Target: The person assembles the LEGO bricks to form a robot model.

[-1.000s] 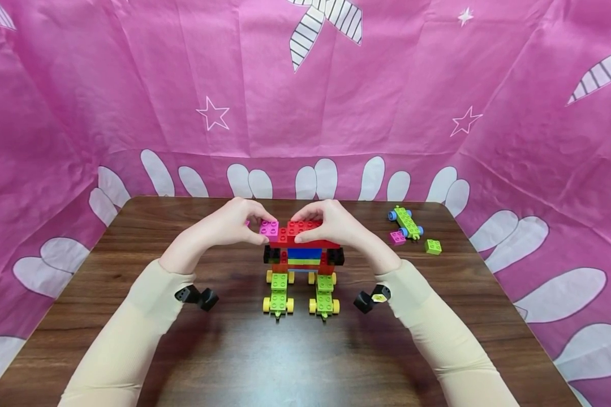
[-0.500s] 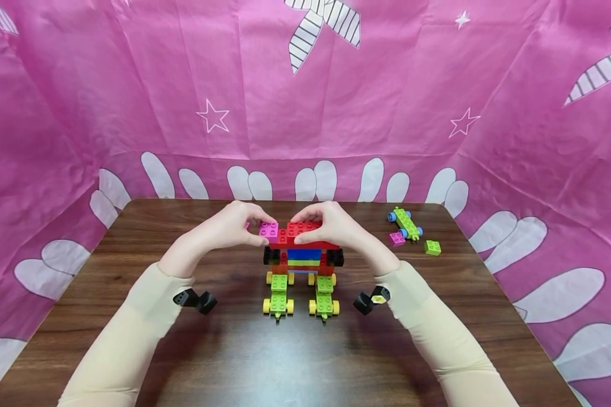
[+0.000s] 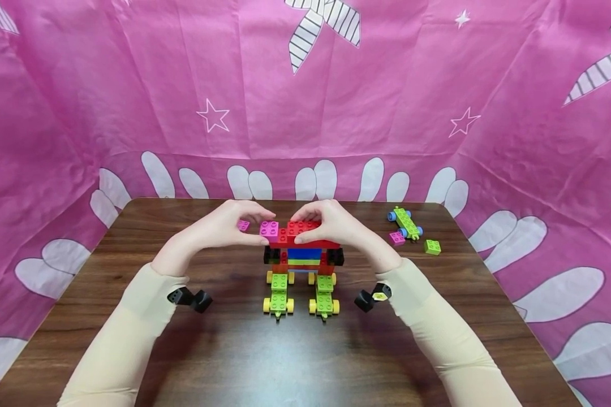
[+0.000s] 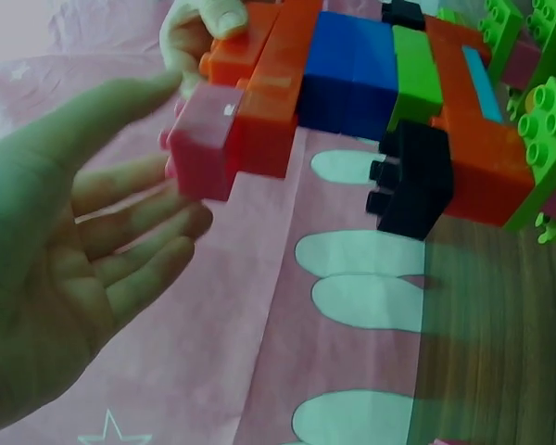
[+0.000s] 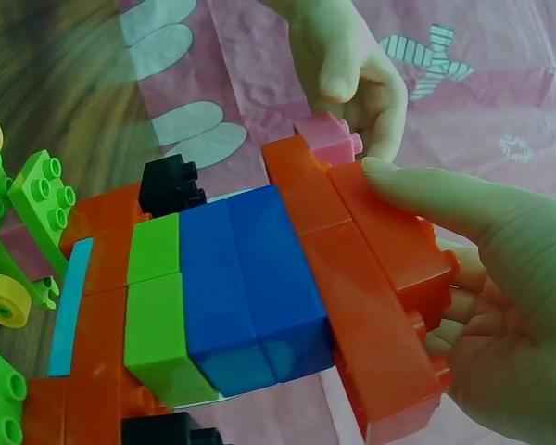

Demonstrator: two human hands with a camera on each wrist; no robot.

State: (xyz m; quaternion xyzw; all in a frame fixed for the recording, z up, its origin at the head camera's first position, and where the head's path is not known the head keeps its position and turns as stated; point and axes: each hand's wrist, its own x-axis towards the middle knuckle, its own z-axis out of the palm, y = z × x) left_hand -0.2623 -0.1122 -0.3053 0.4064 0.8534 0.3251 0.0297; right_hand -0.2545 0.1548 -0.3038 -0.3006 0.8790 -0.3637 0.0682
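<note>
A brick build with red, blue, lime and black parts stands mid-table on wheeled lime bases point(image 3: 278, 299) with yellow wheels. On the left end of its long red top layer point(image 4: 278, 93) sits a pink brick point(image 3: 269, 229). My left hand point(image 3: 226, 225) is beside that pink brick, its thumb and fingers spread with a gap between them. In the left wrist view its fingers are extended past the brick. My right hand point(image 3: 338, 226) pinches the red top brick point(image 5: 398, 232), thumb on the near face and fingers behind. Black bricks point(image 4: 412, 181) jut out at the build's sides.
A second pink brick point(image 3: 243, 225) shows through the gap of the left hand. Toward the back right of the wooden table point(image 3: 224, 350) lie a lime wheeled base point(image 3: 407, 222) with blue wheels, a pink brick point(image 3: 397, 238) and a lime brick point(image 3: 432, 247). Pink cloth hangs around the table.
My left hand has loosened from the pink brick and shifted slightly left, its fingers lifting away. More of the pink brick behind it shows. The right hand keeps its grip in place.
</note>
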